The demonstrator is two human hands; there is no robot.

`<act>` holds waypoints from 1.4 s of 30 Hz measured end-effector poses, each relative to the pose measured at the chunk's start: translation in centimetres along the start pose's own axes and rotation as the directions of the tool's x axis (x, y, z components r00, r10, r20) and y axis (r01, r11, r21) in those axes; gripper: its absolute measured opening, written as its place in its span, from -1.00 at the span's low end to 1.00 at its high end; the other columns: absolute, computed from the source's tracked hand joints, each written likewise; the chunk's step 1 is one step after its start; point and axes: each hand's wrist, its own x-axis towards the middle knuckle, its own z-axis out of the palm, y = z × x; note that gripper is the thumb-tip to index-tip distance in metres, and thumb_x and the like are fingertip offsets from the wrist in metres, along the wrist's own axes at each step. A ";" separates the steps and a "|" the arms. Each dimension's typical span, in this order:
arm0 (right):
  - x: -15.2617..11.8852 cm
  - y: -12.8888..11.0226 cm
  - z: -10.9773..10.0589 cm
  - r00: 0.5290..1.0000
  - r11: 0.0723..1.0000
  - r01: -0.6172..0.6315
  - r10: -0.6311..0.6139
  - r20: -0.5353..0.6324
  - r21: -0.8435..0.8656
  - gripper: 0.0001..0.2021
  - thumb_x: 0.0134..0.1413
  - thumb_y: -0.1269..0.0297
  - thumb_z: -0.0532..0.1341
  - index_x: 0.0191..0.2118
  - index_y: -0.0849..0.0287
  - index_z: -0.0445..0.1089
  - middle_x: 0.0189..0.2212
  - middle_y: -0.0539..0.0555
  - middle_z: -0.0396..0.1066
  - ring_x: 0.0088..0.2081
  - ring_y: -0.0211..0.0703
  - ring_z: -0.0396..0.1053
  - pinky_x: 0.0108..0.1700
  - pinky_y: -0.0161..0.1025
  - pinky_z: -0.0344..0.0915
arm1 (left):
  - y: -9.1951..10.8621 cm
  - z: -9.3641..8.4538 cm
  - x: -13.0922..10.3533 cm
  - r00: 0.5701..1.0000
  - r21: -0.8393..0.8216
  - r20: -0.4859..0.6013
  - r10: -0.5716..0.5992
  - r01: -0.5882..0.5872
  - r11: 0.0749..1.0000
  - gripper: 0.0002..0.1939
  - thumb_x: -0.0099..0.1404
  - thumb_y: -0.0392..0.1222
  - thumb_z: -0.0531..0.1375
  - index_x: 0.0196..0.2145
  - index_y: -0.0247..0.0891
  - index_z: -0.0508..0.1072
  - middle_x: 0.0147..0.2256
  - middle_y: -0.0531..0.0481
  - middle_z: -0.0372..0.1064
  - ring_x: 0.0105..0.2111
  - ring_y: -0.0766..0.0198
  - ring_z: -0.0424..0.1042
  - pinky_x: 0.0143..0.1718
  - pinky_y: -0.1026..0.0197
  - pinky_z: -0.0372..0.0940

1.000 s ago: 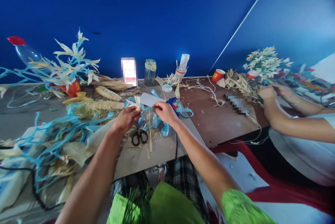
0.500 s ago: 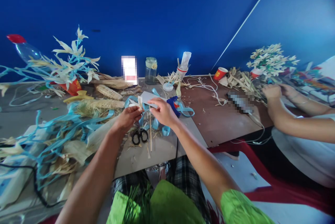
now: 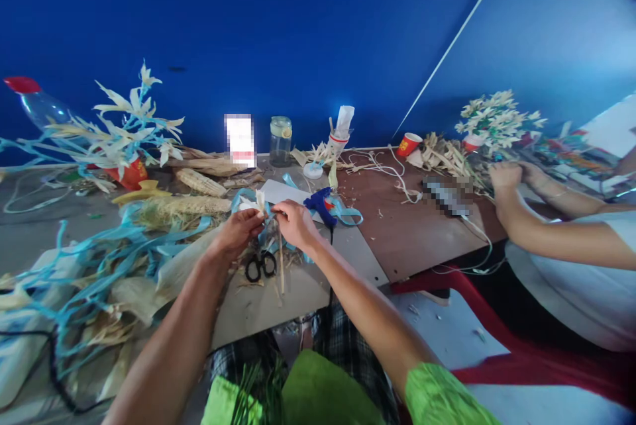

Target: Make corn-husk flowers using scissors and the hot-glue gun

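A small cream husk flower (image 3: 260,200) is pinched in the fingers of my left hand (image 3: 243,230), above the table. Close on its right, my right hand (image 3: 294,221) has its fingertips pressed together near the flower's base; what lies between them is too small to make out. Black-handled scissors (image 3: 261,267) lie just below my hands, beside a thin pale stick (image 3: 282,266). Behind my right hand are a white card (image 3: 283,192) and a blue glue gun (image 3: 321,205) with its cord running toward me.
Blue ribbons (image 3: 119,256) and husks cover the left side. A husk-flower arrangement in a red cup (image 3: 130,175) stands behind them. Toward the back are a corn cob (image 3: 200,182) and a lidded jar (image 3: 281,140). At the right, another person's hands (image 3: 507,177) are near husks.
My right hand has drawn its fingers together and moved off the white card, closer to the flower. The glue gun shows more fully. The whole view has shifted slightly.
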 end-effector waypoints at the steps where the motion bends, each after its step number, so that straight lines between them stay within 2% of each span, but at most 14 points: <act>1: -0.1 0.0 -0.4 1.000 0.999 0.019 -0.018 -0.018 0.042 -0.74 -0.02 0.52 0.09 -0.23 0.22 0.46 -0.24 0.10 0.43 -0.31 -0.26 0.37 -0.21 -0.37 0.27 | 0.0 -0.2 0.0 1.000 -0.005 0.003 0.005 -0.005 1.000 -0.76 0.02 -0.13 0.32 -0.56 -0.35 0.38 -0.67 0.13 0.12 -0.68 0.52 0.03 -0.64 0.38 -0.09; 5: -0.1 1.4 -3.2 0.986 0.992 -0.121 0.125 -0.112 0.036 -0.69 -0.04 0.52 0.08 -0.15 0.25 0.41 -0.19 0.09 0.43 -0.37 -0.31 0.36 -0.27 -0.38 0.29 | 0.3 -0.4 -0.1 1.000 -0.024 0.013 0.016 -0.016 1.000 -0.77 0.02 -0.13 0.31 -0.52 -0.34 0.39 -0.62 0.10 0.19 -0.66 0.51 0.07 -0.62 0.39 -0.04; 7: 0.0 2.7 -4.9 0.956 0.954 -0.259 0.231 -0.179 -0.150 -0.73 0.05 0.45 0.06 -0.15 0.21 0.41 -0.21 0.09 0.45 -0.23 -0.23 0.38 -0.14 -0.33 0.27 | 0.5 -0.2 -0.2 1.000 -0.024 0.005 0.010 -0.010 1.000 -0.77 0.01 -0.13 0.32 -0.54 -0.35 0.40 -0.61 0.10 0.20 -0.66 0.53 0.07 -0.63 0.40 -0.04; 10: 0.2 4.5 -6.9 0.911 0.805 -0.407 0.394 -0.124 -0.433 -0.75 0.08 0.24 0.12 -0.15 0.17 0.42 -0.15 0.16 0.43 -0.12 -0.09 0.38 -0.09 -0.24 0.26 | 0.9 0.4 -0.4 1.000 -0.039 -0.005 0.017 -0.017 0.999 -0.77 -0.03 -0.16 0.34 -0.56 -0.35 0.40 -0.60 0.11 0.20 -0.68 0.56 0.04 -0.62 0.41 -0.02; 13: 0.3 5.2 -7.6 0.851 0.678 -0.442 0.524 -0.036 -0.588 -0.63 0.03 0.09 0.17 -0.11 0.24 0.41 -0.05 0.30 0.34 -0.07 0.04 0.37 -0.10 -0.16 0.27 | 1.0 0.8 -0.6 0.999 -0.054 -0.025 0.048 -0.049 0.997 -0.77 -0.07 -0.19 0.36 -0.58 -0.36 0.39 -0.59 0.10 0.22 -0.69 0.58 0.03 -0.63 0.40 0.01; 16: 0.4 5.3 -7.3 0.812 0.646 -0.438 0.583 0.033 -0.625 -0.55 -0.02 0.05 0.20 -0.07 0.27 0.39 0.00 0.35 0.27 -0.05 0.11 0.36 -0.10 -0.11 0.28 | 1.0 1.0 -0.7 0.999 -0.052 -0.024 0.044 -0.045 0.998 -0.75 -0.08 -0.18 0.37 -0.57 -0.39 0.39 -0.58 0.07 0.24 -0.69 0.58 0.04 -0.65 0.40 -0.03; 22: 0.6 6.0 -6.6 0.826 0.676 -0.427 0.562 0.044 -0.600 -0.61 -0.10 0.16 0.25 -0.16 0.32 0.41 0.01 0.38 0.22 -0.10 0.12 0.38 -0.12 -0.09 0.30 | 1.2 1.2 -1.0 0.998 -0.062 -0.022 0.056 -0.057 0.996 -0.74 -0.09 -0.17 0.36 -0.59 -0.39 0.38 -0.59 0.07 0.24 -0.69 0.57 0.07 -0.66 0.41 -0.07; 27: 0.6 7.2 -7.4 0.856 0.783 -0.517 0.484 -0.184 -0.345 -0.77 -0.16 0.22 0.20 -0.36 0.26 0.41 -0.20 0.28 0.37 -0.21 0.01 0.40 -0.19 -0.15 0.30 | 1.2 1.1 -0.9 0.998 -0.022 0.001 0.062 -0.062 0.998 -0.73 -0.07 -0.14 0.35 -0.59 -0.38 0.37 -0.62 0.10 0.18 -0.68 0.56 0.06 -0.66 0.40 -0.08; 30: 0.1 7.2 -8.6 0.794 0.848 -0.506 0.529 -0.299 0.158 -0.81 -0.18 0.18 0.18 -0.44 0.21 0.35 -0.48 0.10 0.39 -0.41 -0.12 0.38 -0.37 -0.23 0.30 | 1.0 1.0 -0.9 0.998 0.007 0.026 0.062 -0.062 0.998 -0.74 -0.05 -0.13 0.34 -0.57 -0.37 0.38 -0.63 0.12 0.16 -0.68 0.56 0.05 -0.66 0.39 -0.10; 32: -0.4 6.4 -9.4 0.777 0.720 -0.354 0.582 -0.242 0.597 -0.80 -0.17 0.15 0.15 -0.42 0.18 0.32 -0.57 0.00 0.33 -0.54 -0.23 0.31 -0.49 -0.29 0.24 | 0.9 0.8 -0.9 0.998 0.018 0.014 0.065 -0.065 0.998 -0.75 -0.03 -0.13 0.33 -0.55 -0.36 0.38 -0.61 0.11 0.17 -0.67 0.55 0.07 -0.65 0.39 -0.08; 34: -1.2 5.3 -9.9 0.838 0.512 -0.178 0.527 -0.143 0.841 -0.80 -0.17 0.15 0.18 -0.41 0.17 0.30 -0.55 -0.04 0.33 -0.59 -0.33 0.25 -0.53 -0.35 0.21 | 0.7 0.7 -0.8 0.998 0.035 -0.008 0.064 -0.063 0.997 -0.76 -0.02 -0.13 0.32 -0.54 -0.36 0.38 -0.60 0.11 0.18 -0.66 0.54 0.09 -0.63 0.39 -0.06; 36: -2.3 3.9 -10.0 0.896 0.404 -0.161 0.442 -0.038 0.900 -0.79 -0.19 0.18 0.25 -0.39 0.18 0.32 -0.54 -0.06 0.33 -0.64 -0.41 0.15 -0.58 -0.39 0.14 | 0.7 0.7 -0.8 0.998 0.048 -0.020 0.061 -0.060 0.997 -0.76 -0.01 -0.13 0.31 -0.54 -0.36 0.38 -0.61 0.12 0.17 -0.66 0.54 0.09 -0.63 0.38 -0.07; 38: -3.7 2.7 -9.5 0.921 0.370 -0.231 0.380 0.080 0.900 -0.75 -0.17 0.16 0.29 -0.37 0.20 0.35 -0.48 -0.01 0.38 -0.65 -0.44 0.13 -0.61 -0.38 0.11 | 0.6 0.7 -0.7 0.998 0.054 -0.026 0.065 -0.063 0.997 -0.76 -0.01 -0.12 0.31 -0.54 -0.36 0.38 -0.62 0.13 0.15 -0.67 0.54 0.08 -0.63 0.38 -0.10; 42: -5.8 1.8 -7.9 0.929 0.462 -0.359 0.261 0.263 0.811 -0.71 -0.14 0.08 0.31 -0.39 0.21 0.35 -0.60 -0.04 0.33 -0.66 -0.36 0.19 -0.63 -0.37 0.12 | 0.7 0.9 -0.6 0.995 0.065 -0.037 0.091 -0.088 0.994 -0.75 -0.03 -0.12 0.30 -0.56 -0.36 0.36 -0.62 0.14 0.14 -0.68 0.54 0.06 -0.63 0.36 -0.15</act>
